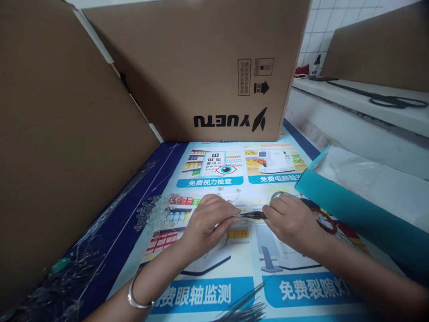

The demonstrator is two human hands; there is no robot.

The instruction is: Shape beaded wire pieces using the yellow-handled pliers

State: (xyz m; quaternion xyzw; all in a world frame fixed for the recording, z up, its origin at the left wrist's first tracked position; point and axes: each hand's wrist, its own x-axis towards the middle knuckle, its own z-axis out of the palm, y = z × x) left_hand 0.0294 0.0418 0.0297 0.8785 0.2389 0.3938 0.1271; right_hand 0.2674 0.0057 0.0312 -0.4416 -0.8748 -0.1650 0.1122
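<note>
Over the printed sheet (250,261), my left hand (209,223) pinches a thin wire with a small clear bead (238,215) at its fingertips. My right hand (291,219) is closed round dark pliers (254,215), whose tips point left and meet the piece at my left fingertips. Whether the tips grip the wire is too small to tell. Just beyond my hands, clear beads on wire (237,191) lie on the sheet. A heap of loose clear beads (156,214) is left of my left hand. The bead hole is hidden.
Cut wires (246,308) lie at the front edge. Tangled wire pieces (72,277) and a long wire bundle (124,197) are at the left. Cardboard panels (201,58) stand behind and left. A teal box (355,201) and red-handled scissors (326,220) are at the right.
</note>
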